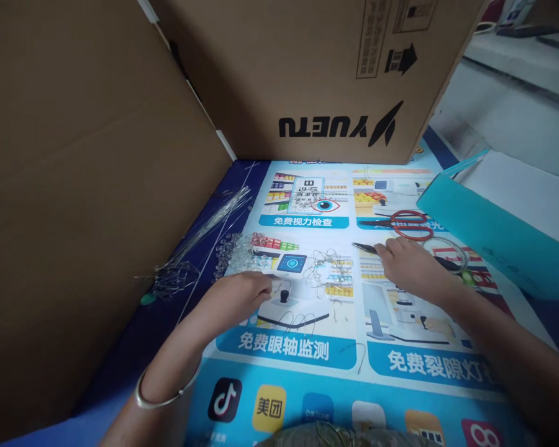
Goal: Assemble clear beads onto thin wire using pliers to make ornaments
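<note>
Silvery thin wire, bent into a loose tangle of loops (330,270), lies on the blue-and-white printed sheet (317,379) between the two hands, just beyond the left one's fingertips. The left hand (242,295) has its fingers curled and drawn together; whether they pinch a strand is too small to tell. The right hand (407,264) is closed around a dark, slim, pointed metal tool (364,248), its tip aimed leftward, apart from the left fingers. A heap of clear faceted beads (237,256) sits just past the left hand, and red-handled scissors (407,225) lie just beyond the right. The step seems to be fine handling of wire pieces; the next move would call for a steady left pinch and careful aim of the tip.
</note>
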Tool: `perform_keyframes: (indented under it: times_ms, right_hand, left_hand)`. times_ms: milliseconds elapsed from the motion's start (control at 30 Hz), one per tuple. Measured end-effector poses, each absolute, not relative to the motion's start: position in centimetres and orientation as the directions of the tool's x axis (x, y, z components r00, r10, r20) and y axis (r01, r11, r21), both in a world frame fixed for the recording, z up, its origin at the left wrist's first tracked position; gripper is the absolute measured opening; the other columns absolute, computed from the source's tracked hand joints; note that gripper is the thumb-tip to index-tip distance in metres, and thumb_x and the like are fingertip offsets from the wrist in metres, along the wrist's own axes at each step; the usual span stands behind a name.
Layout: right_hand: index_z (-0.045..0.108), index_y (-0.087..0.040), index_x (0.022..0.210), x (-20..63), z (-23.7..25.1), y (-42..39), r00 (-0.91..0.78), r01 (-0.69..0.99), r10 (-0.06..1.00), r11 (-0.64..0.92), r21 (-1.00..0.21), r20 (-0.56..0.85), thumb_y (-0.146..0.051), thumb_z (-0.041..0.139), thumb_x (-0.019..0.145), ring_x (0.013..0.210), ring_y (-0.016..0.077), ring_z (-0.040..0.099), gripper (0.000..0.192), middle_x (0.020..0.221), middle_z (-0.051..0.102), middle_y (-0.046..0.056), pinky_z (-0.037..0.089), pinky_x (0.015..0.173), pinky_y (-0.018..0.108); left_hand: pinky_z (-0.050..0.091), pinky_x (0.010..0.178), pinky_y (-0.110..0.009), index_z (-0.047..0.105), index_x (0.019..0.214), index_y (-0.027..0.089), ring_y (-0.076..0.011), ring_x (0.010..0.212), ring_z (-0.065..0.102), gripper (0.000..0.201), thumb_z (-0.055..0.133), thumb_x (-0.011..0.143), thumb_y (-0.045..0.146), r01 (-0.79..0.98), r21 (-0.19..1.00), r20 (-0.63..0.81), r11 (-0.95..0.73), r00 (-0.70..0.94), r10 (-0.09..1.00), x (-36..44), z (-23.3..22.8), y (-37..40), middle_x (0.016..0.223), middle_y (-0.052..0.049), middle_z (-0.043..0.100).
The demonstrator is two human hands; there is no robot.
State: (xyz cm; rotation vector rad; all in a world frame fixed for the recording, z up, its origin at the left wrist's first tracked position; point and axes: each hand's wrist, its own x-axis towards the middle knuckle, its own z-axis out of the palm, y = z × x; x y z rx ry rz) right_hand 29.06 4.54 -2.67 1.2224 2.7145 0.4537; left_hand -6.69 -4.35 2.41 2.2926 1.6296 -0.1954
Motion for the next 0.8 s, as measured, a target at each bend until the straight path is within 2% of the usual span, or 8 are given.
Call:
perform_keyframes:
  times_ms: [100, 267, 533, 667, 800]
  right_hand:
    - [0.05, -0.007, 0.117, 28.9, -2.7, 4.6, -0.656, 0.724, 0.754, 0.62, 0.302, 0.023, -0.019, 0.034, 0.087, 0.09, 0.0279, 0.05, 0.036, 0.093, 0.056, 0.017, 0.037, 0.078, 0.041]
    - [0.05, -0.007, 0.117, 28.9, -2.7, 4.6, -0.656, 0.735, 0.754, 0.622, 0.27, 0.048, -0.027, 0.038, 0.086, 0.091, 0.0288, 0.049, 0.039, 0.093, 0.056, 0.017, 0.036, 0.079, 0.042]
    - [0.05, -0.009, 0.117, 29.1, -3.2, 4.8, -0.639, 0.751, 0.767, 0.607, 0.26, 0.054, -0.031, 0.039, 0.086, 0.091, 0.028, 0.048, 0.039, 0.094, 0.056, 0.016, 0.034, 0.08, 0.04]
    - [0.052, -0.01, 0.113, 29.1, -3.0, 4.7, -0.602, 0.781, 0.797, 0.577, 0.237, 0.046, -0.036, 0.039, 0.087, 0.094, 0.0284, 0.048, 0.039, 0.094, 0.056, 0.016, 0.034, 0.082, 0.04]
    - [0.054, -0.011, 0.106, 28.8, -2.5, 4.2, -0.554, 0.818, 0.832, 0.538, 0.204, 0.026, -0.038, 0.039, 0.087, 0.095, 0.029, 0.048, 0.037, 0.094, 0.056, 0.016, 0.035, 0.081, 0.04]
  left_hand:
    - [0.035, 0.06, -0.024, 0.06, 0.077, 0.021, -0.0163, 0.072, 0.056, 0.022, 0.04, 0.086, 0.026, 0.932, 0.184, -0.291, -0.313, 0.356, 0.888, -6.3, 2.3, -4.5, 0.078, -0.003, 0.061]
    - [0.037, 0.062, -0.026, 0.059, 0.082, 0.02, -0.019, 0.079, 0.058, 0.02, 0.041, 0.086, 0.029, 0.968, 0.083, -0.22, -0.236, 0.249, 0.943, -5.1, 1.3, -4.3, 0.082, -0.005, 0.062]
    - [0.042, 0.062, -0.029, 0.056, 0.081, 0.014, -0.0225, 0.077, 0.06, 0.027, 0.033, 0.089, 0.026, 0.971, -0.067, -0.27, -0.229, 0.204, 0.941, -3.3, 0.4, -4.4, 0.084, -0.011, 0.062]
    - [0.042, 0.065, -0.03, 0.054, 0.086, 0.013, -0.0231, 0.079, 0.061, 0.026, 0.032, 0.09, 0.026, 0.979, -0.046, -0.305, -0.2, 0.177, 0.936, -3.6, 0.1, -4.3, 0.085, -0.013, 0.062]
    - [0.038, 0.057, -0.027, 0.049, 0.088, 0.015, -0.0215, 0.07, 0.061, 0.024, 0.028, 0.091, 0.026, 0.985, 0.05, -0.3, -0.163, 0.17, 0.939, -3.8, 0.8, -4.1, 0.08, -0.009, 0.063]
